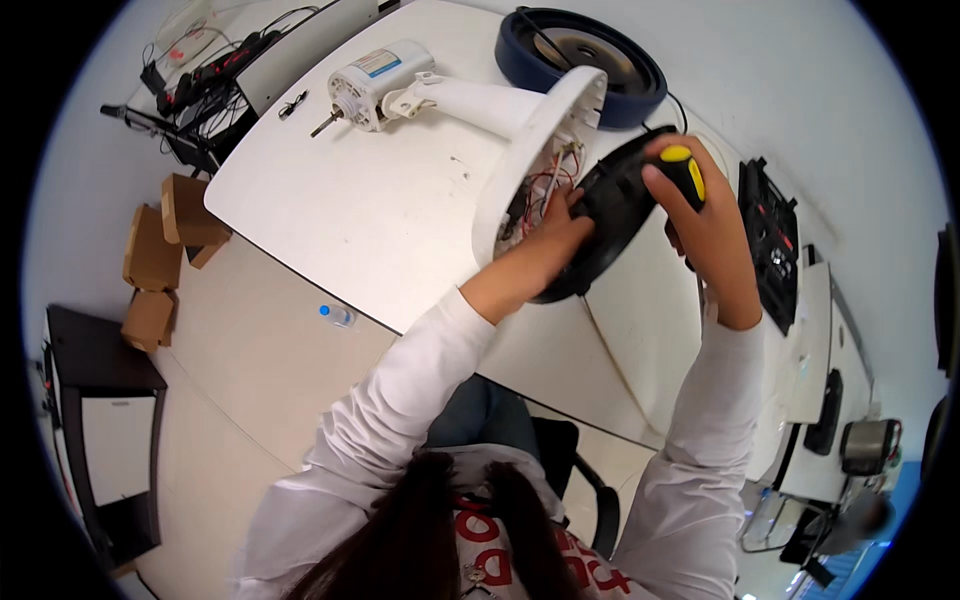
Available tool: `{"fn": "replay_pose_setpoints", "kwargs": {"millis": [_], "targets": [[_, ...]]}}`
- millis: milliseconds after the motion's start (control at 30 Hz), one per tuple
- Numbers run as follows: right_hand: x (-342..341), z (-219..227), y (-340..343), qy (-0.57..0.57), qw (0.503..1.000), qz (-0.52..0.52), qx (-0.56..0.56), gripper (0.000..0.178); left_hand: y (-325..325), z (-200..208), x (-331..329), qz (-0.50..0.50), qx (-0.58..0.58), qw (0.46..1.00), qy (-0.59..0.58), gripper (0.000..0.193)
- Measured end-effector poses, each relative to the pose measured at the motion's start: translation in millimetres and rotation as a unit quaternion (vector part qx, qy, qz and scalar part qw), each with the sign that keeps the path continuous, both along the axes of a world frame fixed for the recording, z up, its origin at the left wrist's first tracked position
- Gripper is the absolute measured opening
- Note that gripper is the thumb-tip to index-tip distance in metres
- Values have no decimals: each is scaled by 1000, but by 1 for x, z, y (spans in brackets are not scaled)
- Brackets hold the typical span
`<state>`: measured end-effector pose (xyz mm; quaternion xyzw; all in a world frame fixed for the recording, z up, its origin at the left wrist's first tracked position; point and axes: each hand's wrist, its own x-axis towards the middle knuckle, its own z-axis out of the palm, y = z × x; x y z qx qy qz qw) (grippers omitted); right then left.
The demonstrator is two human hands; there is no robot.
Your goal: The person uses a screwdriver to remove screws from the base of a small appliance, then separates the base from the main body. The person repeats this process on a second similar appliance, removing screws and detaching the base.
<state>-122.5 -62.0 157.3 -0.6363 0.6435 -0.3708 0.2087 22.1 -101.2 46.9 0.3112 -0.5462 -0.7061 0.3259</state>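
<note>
A white fan stand lies on its side on the table, its motor (380, 75) at the far left and its round base (515, 165) tipped up toward me. Red and other thin wires (545, 185) show inside the base. Beside it a black round bottom cover (625, 195) stands tilted. Between base and cover is my left hand (545, 245), its fingers bent against the cover's inner side near the wires; blur and overlap hide its grip. My right hand (710, 215) is closed round a yellow-and-black screwdriver (682, 172), at the cover's upper right edge.
A dark blue ring-shaped part (510, 55) lies at the back of the white table (330, 210). An open black tool case (768, 240) is at the right. Cardboard boxes (155, 245) and a plastic bottle (338, 316) are on the floor at left.
</note>
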Motion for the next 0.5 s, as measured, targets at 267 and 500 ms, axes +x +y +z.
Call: {"fn": "replay_pose_setpoints", "kwargs": {"millis": [267,500], "targets": [[-72,-26,37,-446,887,-45,-107,43,20,12,12,45,52,994,83,53],[-105,-69,77,-368,895,-225,-112,45,4,-14,22,80,77,992,61,47]]}}
